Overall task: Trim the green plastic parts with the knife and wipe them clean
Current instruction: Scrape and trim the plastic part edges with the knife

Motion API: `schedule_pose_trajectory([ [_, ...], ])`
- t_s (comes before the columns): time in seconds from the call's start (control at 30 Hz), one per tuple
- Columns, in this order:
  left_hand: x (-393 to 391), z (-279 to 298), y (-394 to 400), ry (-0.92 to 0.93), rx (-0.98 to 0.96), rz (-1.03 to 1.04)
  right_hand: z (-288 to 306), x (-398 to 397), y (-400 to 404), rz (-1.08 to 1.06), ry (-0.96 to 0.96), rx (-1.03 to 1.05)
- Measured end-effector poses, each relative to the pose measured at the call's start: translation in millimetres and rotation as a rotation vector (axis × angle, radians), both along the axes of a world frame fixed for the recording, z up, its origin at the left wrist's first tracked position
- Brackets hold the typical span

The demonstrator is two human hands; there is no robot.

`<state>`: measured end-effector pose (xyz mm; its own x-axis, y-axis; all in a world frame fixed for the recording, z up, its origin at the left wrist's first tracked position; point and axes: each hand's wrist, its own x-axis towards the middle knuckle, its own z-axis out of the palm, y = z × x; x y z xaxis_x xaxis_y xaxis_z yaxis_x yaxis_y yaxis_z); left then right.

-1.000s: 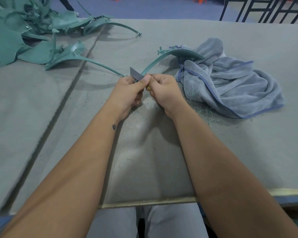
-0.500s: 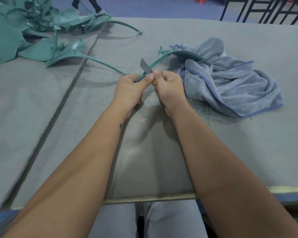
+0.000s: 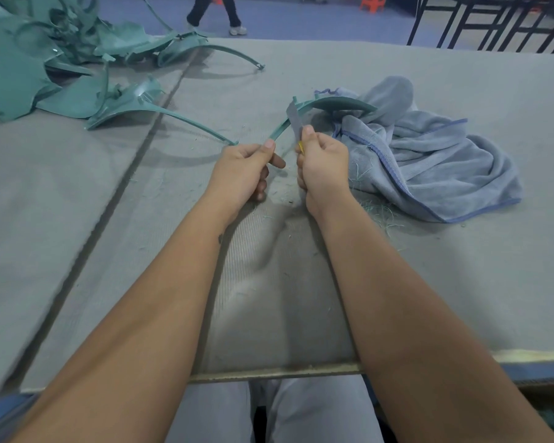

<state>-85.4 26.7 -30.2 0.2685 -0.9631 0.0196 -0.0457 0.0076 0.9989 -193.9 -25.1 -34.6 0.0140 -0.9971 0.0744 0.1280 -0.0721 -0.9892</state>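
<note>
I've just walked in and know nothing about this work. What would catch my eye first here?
Probably the two bare hands at the table's middle: the left hand pinches the thin end of a curved green plastic part, while the right hand grips a knife with its grey blade against that strip. Just right of them lies a crumpled blue-grey towel, and at the far left corner sits a heap of green parts.

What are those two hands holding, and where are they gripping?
The left hand pinches the near end of the thin stem of a green plastic part. The right hand grips the knife by its handle, blade against the stem.
</note>
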Motion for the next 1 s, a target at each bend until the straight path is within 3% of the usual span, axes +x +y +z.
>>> schedule_pose_trajectory([
  [0.1,8,2,2,-0.132,-0.009,0.003,0,2,-2,-0.04,-0.017,0.035],
  [0.23,23,7,10,-0.177,0.014,-0.078,1,0,-3,-0.069,-0.087,0.081],
  [0.33,28,8,16,-0.266,-0.025,-0.045,1,-1,-2,-0.043,-0.028,0.056],
  [0.63,29,5,7,-0.801,-0.064,0.083,-1,1,3,0.105,0.181,-0.112],
  [0.8,16,6,4,-0.739,-0.087,0.118,2,2,11,0.258,0.162,-0.14],
  [0.9,12,12,2,-0.391,-0.071,0.156,7,-5,13,0.383,0.058,-0.045],
  [1.0,18,21,4,-0.055,-0.031,0.043,9,-9,12,0.395,0.04,-0.015],
])
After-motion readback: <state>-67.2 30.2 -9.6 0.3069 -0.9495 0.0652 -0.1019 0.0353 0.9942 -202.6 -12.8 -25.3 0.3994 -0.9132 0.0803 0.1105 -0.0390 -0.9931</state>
